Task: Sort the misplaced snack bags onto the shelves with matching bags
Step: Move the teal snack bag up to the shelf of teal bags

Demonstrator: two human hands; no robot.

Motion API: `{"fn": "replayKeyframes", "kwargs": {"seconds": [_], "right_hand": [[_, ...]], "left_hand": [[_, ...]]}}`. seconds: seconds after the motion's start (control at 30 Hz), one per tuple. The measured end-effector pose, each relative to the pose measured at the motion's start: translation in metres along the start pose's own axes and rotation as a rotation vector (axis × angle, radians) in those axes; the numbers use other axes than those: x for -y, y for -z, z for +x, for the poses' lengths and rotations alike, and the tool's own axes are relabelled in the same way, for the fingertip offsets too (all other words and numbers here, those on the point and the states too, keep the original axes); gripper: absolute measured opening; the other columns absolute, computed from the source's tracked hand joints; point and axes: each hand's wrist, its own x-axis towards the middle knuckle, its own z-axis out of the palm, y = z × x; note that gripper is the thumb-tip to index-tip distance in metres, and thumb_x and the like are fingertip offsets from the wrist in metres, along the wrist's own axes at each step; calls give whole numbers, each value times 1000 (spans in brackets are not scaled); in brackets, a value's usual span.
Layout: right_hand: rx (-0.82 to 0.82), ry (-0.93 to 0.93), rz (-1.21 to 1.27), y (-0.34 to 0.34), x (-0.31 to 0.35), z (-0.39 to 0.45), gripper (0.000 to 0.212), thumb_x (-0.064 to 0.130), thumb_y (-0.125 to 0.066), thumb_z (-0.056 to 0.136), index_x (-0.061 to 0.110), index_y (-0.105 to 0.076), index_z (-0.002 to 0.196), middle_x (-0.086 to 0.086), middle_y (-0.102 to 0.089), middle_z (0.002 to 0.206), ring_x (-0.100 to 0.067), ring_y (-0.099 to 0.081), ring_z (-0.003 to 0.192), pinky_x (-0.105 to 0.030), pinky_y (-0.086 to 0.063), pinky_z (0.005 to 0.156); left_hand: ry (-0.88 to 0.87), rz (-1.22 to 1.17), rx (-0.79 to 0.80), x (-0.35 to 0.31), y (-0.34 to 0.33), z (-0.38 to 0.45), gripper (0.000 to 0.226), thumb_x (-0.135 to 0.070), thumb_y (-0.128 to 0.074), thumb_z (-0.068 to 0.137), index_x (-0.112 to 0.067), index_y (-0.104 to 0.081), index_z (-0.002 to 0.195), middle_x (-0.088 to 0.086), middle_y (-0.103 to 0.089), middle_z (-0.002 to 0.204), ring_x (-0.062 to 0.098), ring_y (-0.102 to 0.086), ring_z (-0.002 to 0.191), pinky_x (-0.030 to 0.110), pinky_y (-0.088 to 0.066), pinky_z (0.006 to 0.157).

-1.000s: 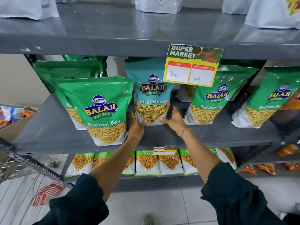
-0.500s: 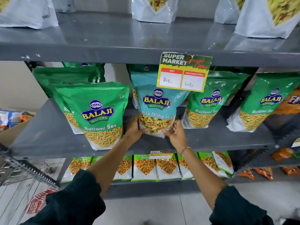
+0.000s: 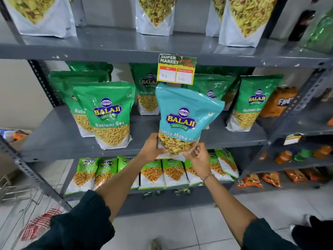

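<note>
A teal Balaji "Khatta Mitha Mix" bag (image 3: 185,112) hangs upright in front of the middle shelf (image 3: 59,139), off its surface. My left hand (image 3: 152,147) grips its bottom left corner and my right hand (image 3: 197,156) grips its bottom right corner. Green Ratlami Sev bags (image 3: 108,112) stand along the middle shelf on both sides and behind it. On the top shelf (image 3: 108,46) stand white bags (image 3: 153,17) showing the same kind of mixed snack; their tops are cut off by the frame.
A yellow price tag (image 3: 176,71) hangs from the top shelf edge just above the teal bag. Small green-and-white bags (image 3: 153,172) fill the bottom shelf. An orange bag (image 3: 281,103) stands at the middle shelf's right end. A wire cart (image 3: 16,188) is at lower left.
The teal bag has come forward off the middle shelf and risen, held by both hands at its base. The view has tilted up, showing more of the top shelf.
</note>
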Motion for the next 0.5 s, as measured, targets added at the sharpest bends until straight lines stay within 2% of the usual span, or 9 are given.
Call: {"fn": "replayKeyframes", "kwargs": {"seconds": [0.07, 0.17, 0.23, 0.3, 0.4, 0.43, 0.5], "right_hand": [[29, 19, -16, 6, 12, -12, 37, 2, -73, 72, 18, -48, 95, -3, -64, 100, -14, -61, 97, -19, -53, 79], [69, 33, -25, 12, 34, -28, 41, 2, -73, 72, 6, -45, 101, -7, -63, 102, -18, -61, 99, -17, -53, 78], [99, 38, -19, 14, 50, -38, 42, 1, -73, 71, 4, -44, 102, -6, -62, 100, -16, -62, 95, -20, -54, 80], [126, 55, -16, 15, 70, -45, 41, 0, -73, 71, 5, -44, 100, -3, -61, 92, -7, -62, 85, -21, -52, 76], [150, 119, -21, 12, 101, -46, 37, -1, -73, 71, 5, -44, 92, 2, -54, 75, 6, -57, 62, -11, -46, 62], [152, 147, -22, 11, 112, -45, 37, 0, -74, 70, 6, -44, 90, 0, -54, 75, 5, -58, 62, -12, -47, 62], [153, 204, -25, 7, 135, -40, 38, 3, -76, 68, 8, -45, 89, -4, -57, 81, -5, -61, 73, -16, -49, 67]], "left_hand": [[0, -3, 6, -5, 1, -18, 67, -13, -75, 74, -6, -36, 127, 7, -51, 126, 18, -47, 115, 26, -36, 87], [-26, -10, 39, -21, 9, -48, 63, -13, -71, 78, -4, -29, 123, 3, -48, 118, 16, -46, 112, 26, -35, 86], [-65, -26, 22, -32, 17, -67, 59, -14, -71, 79, -6, -28, 118, 1, -46, 113, 15, -46, 110, 26, -35, 85], [-112, -42, -28, -43, 29, -82, 58, -17, -74, 76, -13, -30, 114, -1, -46, 110, 16, -46, 108, 28, -36, 85], [-175, -54, -100, -64, 52, -95, 58, -21, -76, 74, -17, -33, 112, -5, -48, 95, 16, -46, 95, 30, -38, 75], [-186, -60, -116, -73, 60, -99, 61, -21, -77, 73, -16, -33, 115, -5, -50, 96, 16, -47, 94, 31, -40, 76], [-211, -99, -139, -90, 78, -101, 65, -17, -79, 70, -19, -34, 117, -4, -56, 104, 16, -52, 102, 31, -44, 87]]}}
